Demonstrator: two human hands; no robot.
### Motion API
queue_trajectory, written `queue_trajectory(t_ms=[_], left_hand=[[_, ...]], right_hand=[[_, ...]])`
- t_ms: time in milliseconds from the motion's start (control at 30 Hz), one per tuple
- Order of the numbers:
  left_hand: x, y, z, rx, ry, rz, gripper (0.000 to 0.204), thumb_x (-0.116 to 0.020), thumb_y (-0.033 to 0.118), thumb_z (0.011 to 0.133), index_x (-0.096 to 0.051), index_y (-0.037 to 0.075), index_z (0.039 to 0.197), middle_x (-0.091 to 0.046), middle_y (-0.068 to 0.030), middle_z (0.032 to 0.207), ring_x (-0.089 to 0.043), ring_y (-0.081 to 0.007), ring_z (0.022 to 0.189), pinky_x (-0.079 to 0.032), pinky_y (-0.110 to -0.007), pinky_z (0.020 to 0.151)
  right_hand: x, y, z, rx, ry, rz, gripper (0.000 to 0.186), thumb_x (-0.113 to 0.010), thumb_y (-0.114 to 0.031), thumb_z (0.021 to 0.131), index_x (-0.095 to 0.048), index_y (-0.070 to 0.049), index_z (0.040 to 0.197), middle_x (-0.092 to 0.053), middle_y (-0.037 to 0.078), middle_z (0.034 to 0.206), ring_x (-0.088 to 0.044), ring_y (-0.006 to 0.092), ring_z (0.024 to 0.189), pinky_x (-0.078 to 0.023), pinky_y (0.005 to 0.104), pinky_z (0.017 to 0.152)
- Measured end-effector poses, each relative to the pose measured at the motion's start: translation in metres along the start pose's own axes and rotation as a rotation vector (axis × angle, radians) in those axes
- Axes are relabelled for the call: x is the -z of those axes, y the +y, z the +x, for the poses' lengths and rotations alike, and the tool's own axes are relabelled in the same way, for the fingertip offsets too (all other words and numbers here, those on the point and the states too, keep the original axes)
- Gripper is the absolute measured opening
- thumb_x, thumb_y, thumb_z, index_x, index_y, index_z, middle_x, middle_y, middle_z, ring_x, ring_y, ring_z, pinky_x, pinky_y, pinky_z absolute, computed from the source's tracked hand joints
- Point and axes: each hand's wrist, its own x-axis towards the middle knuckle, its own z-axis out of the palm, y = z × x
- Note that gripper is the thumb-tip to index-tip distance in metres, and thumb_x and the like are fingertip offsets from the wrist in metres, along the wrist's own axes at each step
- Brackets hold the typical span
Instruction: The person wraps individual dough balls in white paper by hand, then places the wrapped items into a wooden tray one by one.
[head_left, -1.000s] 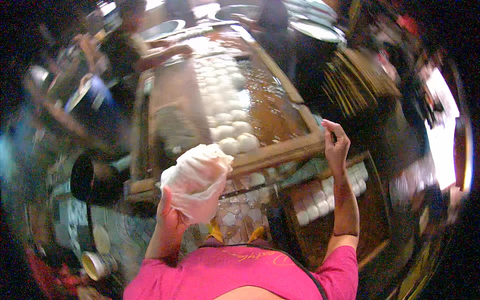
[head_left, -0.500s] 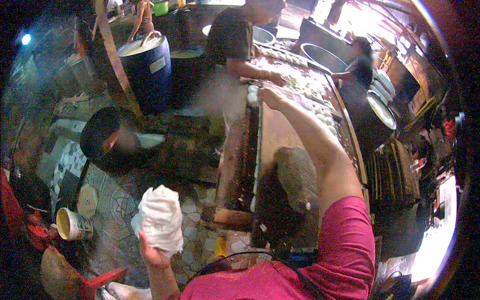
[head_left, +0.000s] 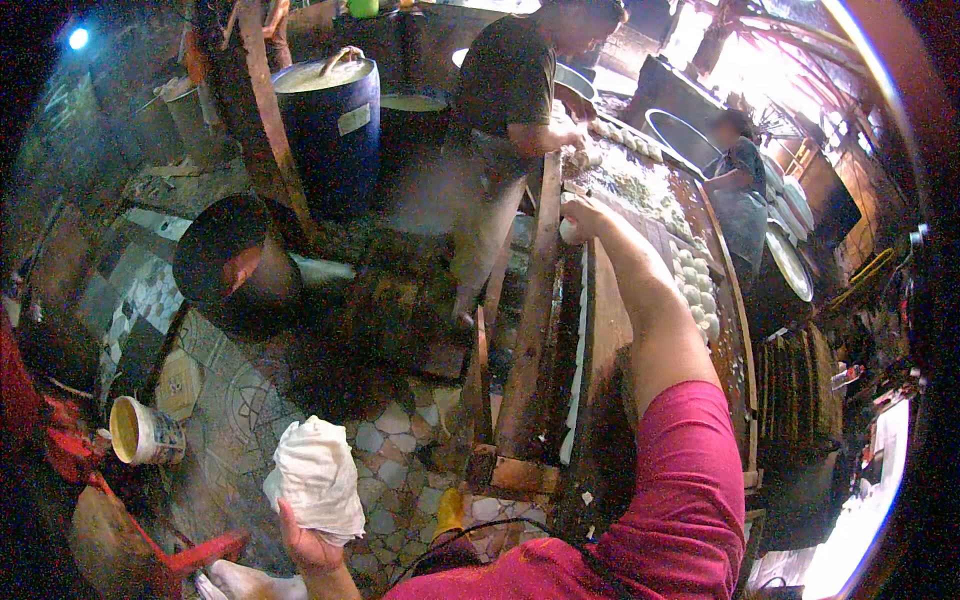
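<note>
My left hand [head_left: 308, 545] holds up a bundle of folded whitish cloth [head_left: 318, 480], its fingers mostly hidden behind the cloth. My right arm stretches far forward over the long wooden table. At the table's left edge, my right hand [head_left: 584, 213] is closed around a small white thing [head_left: 570, 231], too little seen to name. Rows of round white lumps [head_left: 692, 280] lie on the tabletop to the right of my forearm, with looser pale pieces [head_left: 640, 190] beyond them.
A co-worker in a dark shirt [head_left: 505, 80] bends over the far table end; another person [head_left: 738, 165] stands at its right side. A blue barrel [head_left: 330, 125], a dark round vessel [head_left: 215, 260] and a tipped-over bucket [head_left: 150, 432] stand left. Steam drifts between.
The view has shifted, so the scene sits farther right. My right hand stays at the table's left edge, showing less of the white thing. The left still holds the cloth. The co-worker's hands have drawn back.
</note>
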Motion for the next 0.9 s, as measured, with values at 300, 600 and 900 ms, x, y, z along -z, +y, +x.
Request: queue_trajectory(t_ms=[300, 600, 900], left_hand=[[-0.023, 0.002, -0.005, 0.063, -0.117, 0.057, 0.071, -0.05, 0.042, 0.089, -0.02, 0.003, 0.14, -0.031, -0.015, 0.141, -0.035, -0.0348, 0.127, -0.031, -0.05, 0.103], [-0.104, 0.012, -0.045, 0.298, -0.261, 0.215, 0.072, -0.047, 0.051, 0.087, -0.022, 0.008, 0.14, -0.031, -0.0151, 0.141, -0.034, -0.0386, 0.126, -0.033, -0.059, 0.098], [-0.23, -0.046, -0.191, 0.869, -0.713, 0.333, 0.069, -0.049, 0.041, 0.088, -0.025, -0.002, 0.137, -0.038, -0.0201, 0.135, -0.042, -0.0377, 0.121, -0.037, -0.049, 0.1]], right_hand=[[0.099, -0.049, -0.105, -0.115, 0.32, 1.181, 0.054, -0.081, -0.023, 0.063, -0.056, -0.01, 0.109, -0.061, 0.005, 0.089, -0.055, 0.0123, 0.069, -0.045, 0.0287, 0.056], [0.136, -0.156, -0.438, -0.222, 0.655, 2.227, 0.041, -0.058, -0.024, 0.083, -0.049, -0.008, 0.12, -0.058, 0.006, 0.11, -0.059, 0.0191, 0.096, -0.053, 0.0372, 0.078], [0.103, -0.36, -0.744, -0.902, 1.142, 1.789, 0.078, -0.07, 0.007, 0.068, -0.029, -0.002, 0.134, -0.05, 0.011, 0.116, -0.055, 0.0215, 0.1, -0.049, 0.0324, 0.084]])
